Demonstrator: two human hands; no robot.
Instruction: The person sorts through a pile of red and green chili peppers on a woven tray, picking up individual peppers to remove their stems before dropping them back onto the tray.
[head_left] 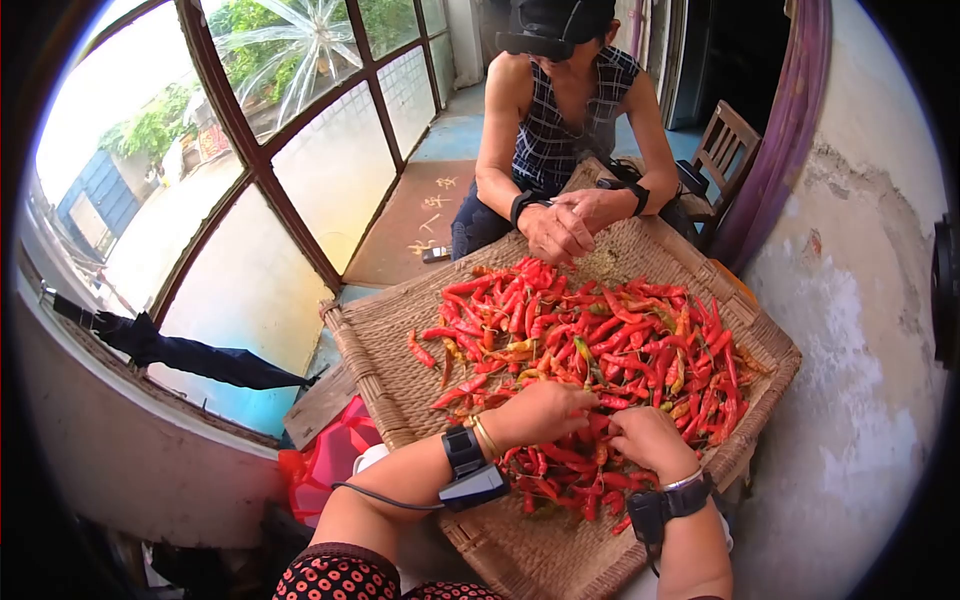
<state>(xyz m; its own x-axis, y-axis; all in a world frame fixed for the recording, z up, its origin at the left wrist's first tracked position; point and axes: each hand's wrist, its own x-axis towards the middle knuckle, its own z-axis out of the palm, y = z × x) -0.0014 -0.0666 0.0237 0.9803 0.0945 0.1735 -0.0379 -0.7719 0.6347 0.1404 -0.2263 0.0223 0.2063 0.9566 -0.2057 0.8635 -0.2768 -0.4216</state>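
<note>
Red chili peppers (pixel 650 345) lie in a heap on a large woven tray (pixel 390 330). Above the near part of the heap is my left hand (pixel 545 412), its fingers curled together over the peppers; whatever it may hold is too small to name. My right hand (pixel 645 438) is just to the right, over the same heap, with its fingers bent down and pressed together among the peppers. What lies between those fingers is hidden. The two hands are a short way apart. A few yellow and green peppers are mixed with the red ones.
Across the tray sits another person (pixel 565 130), both hands together above its far edge near small pale bits (pixel 600 265). A folded umbrella (pixel 210 358) hangs by the windows at left. A red bag (pixel 340 455) is below the tray. A wooden chair (pixel 727 150) stands behind.
</note>
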